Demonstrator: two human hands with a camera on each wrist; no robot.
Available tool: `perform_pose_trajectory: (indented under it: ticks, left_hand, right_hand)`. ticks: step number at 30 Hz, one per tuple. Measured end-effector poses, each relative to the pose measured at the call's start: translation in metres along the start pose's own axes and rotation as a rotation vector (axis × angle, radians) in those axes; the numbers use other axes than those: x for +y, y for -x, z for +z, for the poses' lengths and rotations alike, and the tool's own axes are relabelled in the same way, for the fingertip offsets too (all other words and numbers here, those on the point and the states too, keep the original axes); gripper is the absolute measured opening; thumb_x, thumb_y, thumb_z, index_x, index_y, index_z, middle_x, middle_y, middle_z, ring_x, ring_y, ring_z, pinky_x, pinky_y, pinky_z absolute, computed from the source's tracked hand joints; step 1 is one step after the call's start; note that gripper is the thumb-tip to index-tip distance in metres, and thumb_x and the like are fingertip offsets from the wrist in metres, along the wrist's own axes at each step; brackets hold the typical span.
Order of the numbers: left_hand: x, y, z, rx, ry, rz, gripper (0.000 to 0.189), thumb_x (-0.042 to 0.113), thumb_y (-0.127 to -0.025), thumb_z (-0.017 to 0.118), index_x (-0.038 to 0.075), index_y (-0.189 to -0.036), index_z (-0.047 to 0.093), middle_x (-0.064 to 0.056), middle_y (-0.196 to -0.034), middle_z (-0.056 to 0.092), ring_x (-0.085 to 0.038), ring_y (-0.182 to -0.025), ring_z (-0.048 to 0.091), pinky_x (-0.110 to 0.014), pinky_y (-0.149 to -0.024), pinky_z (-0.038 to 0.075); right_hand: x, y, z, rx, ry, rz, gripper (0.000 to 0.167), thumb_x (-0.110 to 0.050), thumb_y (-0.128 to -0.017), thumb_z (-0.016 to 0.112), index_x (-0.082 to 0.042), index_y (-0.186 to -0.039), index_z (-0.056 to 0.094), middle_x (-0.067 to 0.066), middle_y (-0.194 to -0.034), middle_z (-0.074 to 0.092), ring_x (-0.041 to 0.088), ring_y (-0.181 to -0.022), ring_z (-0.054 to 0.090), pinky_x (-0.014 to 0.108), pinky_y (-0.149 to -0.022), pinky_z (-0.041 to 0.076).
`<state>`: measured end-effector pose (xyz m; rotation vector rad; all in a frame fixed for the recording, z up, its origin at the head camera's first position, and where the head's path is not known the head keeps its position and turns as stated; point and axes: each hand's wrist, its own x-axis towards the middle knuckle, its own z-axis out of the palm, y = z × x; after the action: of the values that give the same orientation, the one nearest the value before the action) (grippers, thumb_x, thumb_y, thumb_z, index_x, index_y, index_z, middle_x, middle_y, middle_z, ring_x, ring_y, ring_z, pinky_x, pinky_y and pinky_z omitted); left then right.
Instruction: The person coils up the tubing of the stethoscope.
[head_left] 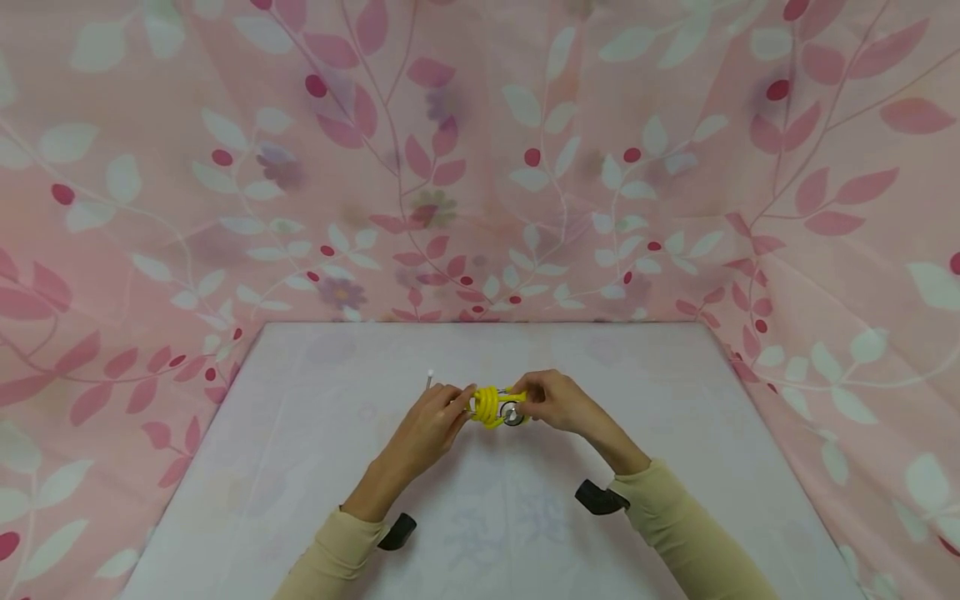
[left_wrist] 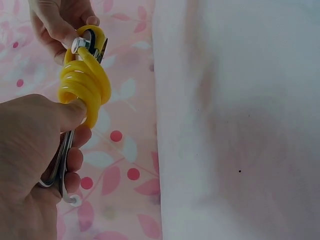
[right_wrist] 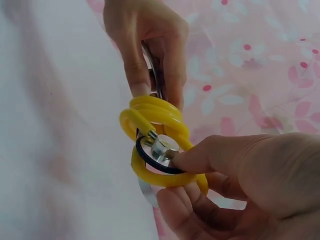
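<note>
A stethoscope with yellow tubing (head_left: 489, 407) is held up over the table, its tube wound in several tight loops. My left hand (head_left: 435, 421) grips the metal ear tubes (left_wrist: 64, 157) and the near end of the coil, the thumb pressing on the lowest loop. One white ear tip (left_wrist: 75, 200) sticks out below the left fingers. At the other end, my right hand (head_left: 555, 402) pinches the silver chest piece (right_wrist: 162, 147) and the tubing beside it between thumb and fingers. A dark ring edges the chest piece.
A white-covered table (head_left: 487, 508) lies under the hands. Pink cloth with a leaf pattern (head_left: 480, 167) hangs behind it and along both sides. A black wrist camera (head_left: 397, 532) sits at the left wrist, another black camera (head_left: 600, 497) at the right.
</note>
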<state>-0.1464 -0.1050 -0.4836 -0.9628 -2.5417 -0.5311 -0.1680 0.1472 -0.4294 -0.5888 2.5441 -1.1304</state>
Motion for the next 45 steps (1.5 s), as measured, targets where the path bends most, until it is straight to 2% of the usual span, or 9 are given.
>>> perform_pose_trajectory:
  ticks: [5,8,14,21,25,28,34,39,45]
  left_hand:
    - [-0.004,0.002,0.002,-0.025,0.087,-0.069,0.048,0.016,-0.086,0.076,0.005,-0.131,0.062,-0.004,-0.103,0.066,-0.015,-0.090,0.058,-0.026,-0.079,0.055]
    - [-0.007,0.003,0.004,-0.031,0.107,-0.106,0.048,0.018,-0.088,0.074,0.007,-0.133,0.061,-0.004,-0.104,0.066,-0.013,-0.091,0.059,-0.026,-0.081,0.056]
    - [-0.011,0.004,0.004,0.012,0.113,-0.090,0.050,0.013,-0.085,0.077,0.005,-0.132,0.062,-0.003,-0.101,0.066,-0.013,-0.089,0.059,-0.026,-0.078,0.056]
    - [-0.013,0.006,0.004,-0.008,0.131,-0.101,0.049,0.014,-0.085,0.076,0.005,-0.131,0.062,-0.003,-0.100,0.066,-0.011,-0.087,0.058,-0.026,-0.078,0.056]
    - [-0.014,0.006,0.005,-0.024,0.147,-0.127,0.048,0.015,-0.087,0.075,0.005,-0.132,0.061,-0.003,-0.101,0.066,-0.011,-0.086,0.058,-0.026,-0.078,0.056]
    - [-0.014,0.006,0.006,-0.018,0.160,-0.125,0.048,0.014,-0.087,0.075,0.006,-0.132,0.061,-0.003,-0.102,0.066,-0.011,-0.087,0.058,-0.026,-0.078,0.056]
    - [-0.012,0.003,0.005,0.006,0.174,-0.095,0.048,0.013,-0.086,0.075,0.005,-0.131,0.062,-0.003,-0.101,0.066,-0.012,-0.086,0.059,-0.035,-0.089,0.056]
    - [-0.012,0.003,0.002,0.010,0.175,-0.088,0.048,0.011,-0.085,0.076,0.004,-0.131,0.062,-0.003,-0.100,0.066,-0.013,-0.086,0.059,-0.038,-0.092,0.056]
    - [-0.010,0.002,0.000,0.030,0.141,-0.055,0.046,0.015,-0.087,0.075,0.004,-0.130,0.063,-0.004,-0.100,0.066,-0.013,-0.087,0.059,-0.043,-0.097,0.053]
  right_hand:
    - [0.000,0.002,0.009,0.125,0.057,-0.059,0.017,-0.011,-0.091,0.068,-0.013,-0.108,0.068,0.000,-0.075,0.058,0.012,-0.065,0.051,0.021,-0.055,0.044]
    - [0.000,0.005,0.016,0.227,0.084,-0.120,0.012,-0.011,-0.091,0.069,-0.015,-0.102,0.067,-0.002,-0.081,0.062,0.011,-0.069,0.054,0.020,-0.061,0.048]
    - [0.004,0.009,0.028,0.346,0.178,-0.244,0.011,-0.008,-0.089,0.071,-0.013,-0.096,0.077,0.000,-0.092,0.064,0.008,-0.077,0.062,0.020,-0.069,0.055]
    - [0.010,0.009,0.031,0.374,0.286,-0.407,0.019,-0.002,-0.081,0.076,-0.009,-0.099,0.078,0.010,-0.106,0.060,0.011,-0.077,0.061,0.025,-0.065,0.057]
    - [0.013,0.009,0.030,0.344,0.372,-0.469,0.028,-0.011,-0.080,0.079,-0.009,-0.109,0.075,0.010,-0.117,0.060,0.013,-0.078,0.063,0.022,-0.067,0.057]
    - [0.016,0.009,0.030,0.344,0.398,-0.489,0.032,-0.022,-0.080,0.083,-0.011,-0.108,0.073,0.010,-0.121,0.060,0.015,-0.084,0.066,0.022,-0.071,0.058]
    - [0.015,0.009,0.031,0.420,0.481,-0.574,0.033,-0.025,-0.076,0.084,-0.010,-0.102,0.071,0.010,-0.119,0.067,0.016,-0.095,0.069,0.029,-0.082,0.059]
    - [0.016,0.010,0.030,0.460,0.626,-0.628,0.035,-0.031,-0.077,0.083,-0.012,-0.105,0.072,0.008,-0.117,0.071,0.018,-0.093,0.069,0.030,-0.081,0.059]
    - [0.021,0.011,0.031,0.468,0.664,-0.670,0.036,-0.031,-0.080,0.079,-0.012,-0.109,0.072,0.009,-0.117,0.070,0.018,-0.093,0.070,0.028,-0.079,0.059]
